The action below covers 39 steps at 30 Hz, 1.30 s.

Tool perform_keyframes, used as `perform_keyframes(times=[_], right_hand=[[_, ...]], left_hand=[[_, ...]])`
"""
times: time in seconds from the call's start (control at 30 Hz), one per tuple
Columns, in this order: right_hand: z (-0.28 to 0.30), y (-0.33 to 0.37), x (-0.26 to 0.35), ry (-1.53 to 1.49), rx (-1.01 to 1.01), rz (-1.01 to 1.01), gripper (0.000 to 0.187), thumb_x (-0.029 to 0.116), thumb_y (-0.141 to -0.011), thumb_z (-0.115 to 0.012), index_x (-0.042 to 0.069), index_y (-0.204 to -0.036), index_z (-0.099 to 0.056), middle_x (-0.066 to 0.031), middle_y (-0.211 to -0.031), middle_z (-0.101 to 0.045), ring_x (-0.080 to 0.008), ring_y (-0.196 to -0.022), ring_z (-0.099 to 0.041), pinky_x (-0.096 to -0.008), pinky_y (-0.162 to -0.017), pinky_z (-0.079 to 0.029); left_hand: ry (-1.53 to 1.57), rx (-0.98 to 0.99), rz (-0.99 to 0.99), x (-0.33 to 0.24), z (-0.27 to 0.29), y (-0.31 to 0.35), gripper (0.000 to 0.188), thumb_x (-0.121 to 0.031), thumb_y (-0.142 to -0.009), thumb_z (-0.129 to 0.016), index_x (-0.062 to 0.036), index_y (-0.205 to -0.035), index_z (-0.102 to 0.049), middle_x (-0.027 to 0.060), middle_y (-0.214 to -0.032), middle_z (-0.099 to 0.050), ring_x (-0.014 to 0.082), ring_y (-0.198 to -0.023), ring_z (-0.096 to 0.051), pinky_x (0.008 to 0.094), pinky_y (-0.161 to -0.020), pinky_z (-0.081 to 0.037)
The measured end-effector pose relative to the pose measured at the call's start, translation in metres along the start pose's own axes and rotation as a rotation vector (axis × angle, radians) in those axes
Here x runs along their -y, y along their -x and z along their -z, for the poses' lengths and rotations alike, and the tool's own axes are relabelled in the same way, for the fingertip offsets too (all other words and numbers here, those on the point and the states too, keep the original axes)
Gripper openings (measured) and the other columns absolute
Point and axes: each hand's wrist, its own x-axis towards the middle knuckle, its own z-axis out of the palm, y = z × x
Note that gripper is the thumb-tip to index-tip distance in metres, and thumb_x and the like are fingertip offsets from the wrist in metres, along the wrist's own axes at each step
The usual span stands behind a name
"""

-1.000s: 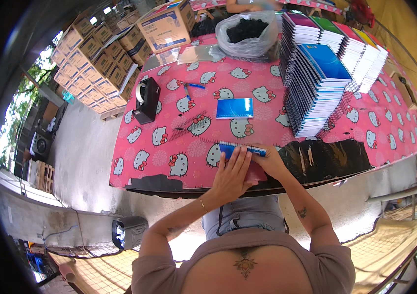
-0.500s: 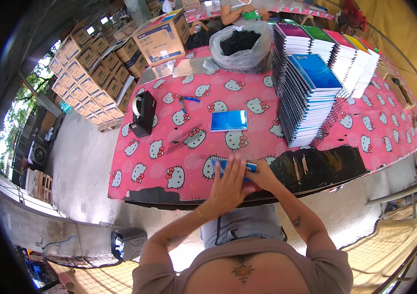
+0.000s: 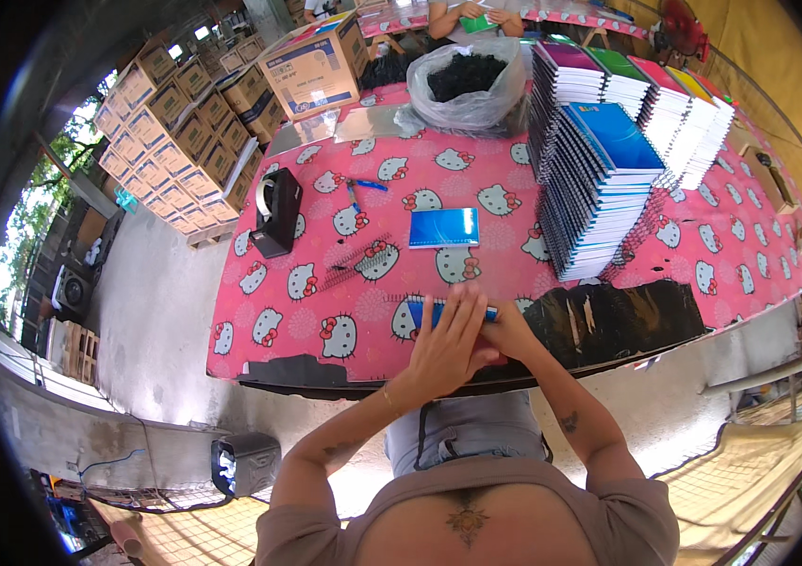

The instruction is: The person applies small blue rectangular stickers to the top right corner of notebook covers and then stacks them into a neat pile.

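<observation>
On the near edge of the table, a small blue notebook (image 3: 416, 309) lies partly covered by my hands. Its wire coil (image 3: 395, 298) runs along the far edge and sticks out past the left end. My left hand (image 3: 450, 341) rests over the cover with its fingers stretched out flat. At the notebook's right end, my right hand (image 3: 512, 332) is closed on the corner; its fingertips are partly hidden. Just beyond lies another blue notebook (image 3: 444, 228), flat. To its left are loose wire coils (image 3: 357, 262) and blue-handled pliers (image 3: 359, 189).
A tall stack of blue notebooks (image 3: 599, 198) stands at right, with other coloured stacks behind. A black tape dispenser (image 3: 276, 215) sits at left. Farther back are a plastic bag of black coils (image 3: 469, 85) and a carton (image 3: 316, 68). Another person's hands (image 3: 487, 17) hold something green.
The notebook under my hands has turned flatter, and its coil now shows beyond the left end. My left hand has shifted slightly over the cover. The far person's hands have moved.
</observation>
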Motion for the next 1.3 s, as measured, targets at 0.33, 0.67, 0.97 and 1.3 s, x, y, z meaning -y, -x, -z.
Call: perform_keyframes(times=[0.33,0.67,0.97,1.3], right_hand=[[0.024,0.013,0.061,0.189,0.038,0.001,0.037,0.005,-0.079,-0.076,-0.001,-0.115,-0.066,-0.0129,-0.104,-0.069,-0.0200,-0.090,-0.066,-0.0310,-0.080,-0.051],[0.039,0.026,0.057,0.023,-0.085,0.050,0.023,0.005,-0.086,-0.072,-0.003,-0.107,-0.069,-0.0112,-0.096,-0.070,-0.0137,-0.082,-0.066,-0.0271,-0.074,-0.053],[0.042,0.024,0.049,0.017,-0.040,-0.022,0.017,0.009,-0.092,-0.066,-0.004,-0.104,-0.070,-0.0067,-0.087,-0.069,-0.0093,-0.079,-0.061,-0.0256,-0.072,-0.051],[0.053,0.011,0.034,-0.079,0.127,-0.025,0.010,0.008,-0.091,-0.067,-0.001,-0.095,-0.070,-0.0007,-0.083,-0.066,-0.0063,-0.078,-0.058,-0.0239,-0.070,-0.048]], left_hand=[[0.126,-0.173,-0.018,0.022,0.008,-0.019,0.018,-0.022,-0.091,-0.066,-0.0104,-0.105,-0.066,0.0030,-0.093,-0.066,0.0219,-0.089,-0.063,0.0585,-0.114,-0.022],[0.207,-0.286,-0.019,0.013,0.005,-0.022,0.017,-0.017,-0.086,-0.071,-0.0085,-0.098,-0.064,0.0041,-0.086,-0.066,0.0237,-0.079,-0.063,0.0493,-0.107,-0.036],[0.145,-0.156,0.009,0.015,0.014,-0.017,0.020,-0.017,-0.086,-0.069,-0.0084,-0.104,-0.065,0.0053,-0.090,-0.066,0.0255,-0.085,-0.062,0.0480,-0.097,-0.040],[0.215,-0.192,0.026,0.013,0.016,-0.018,0.024,-0.023,-0.083,-0.073,-0.0097,-0.101,-0.066,0.0066,-0.095,-0.065,0.0285,-0.090,-0.061,0.0451,-0.090,-0.043]])
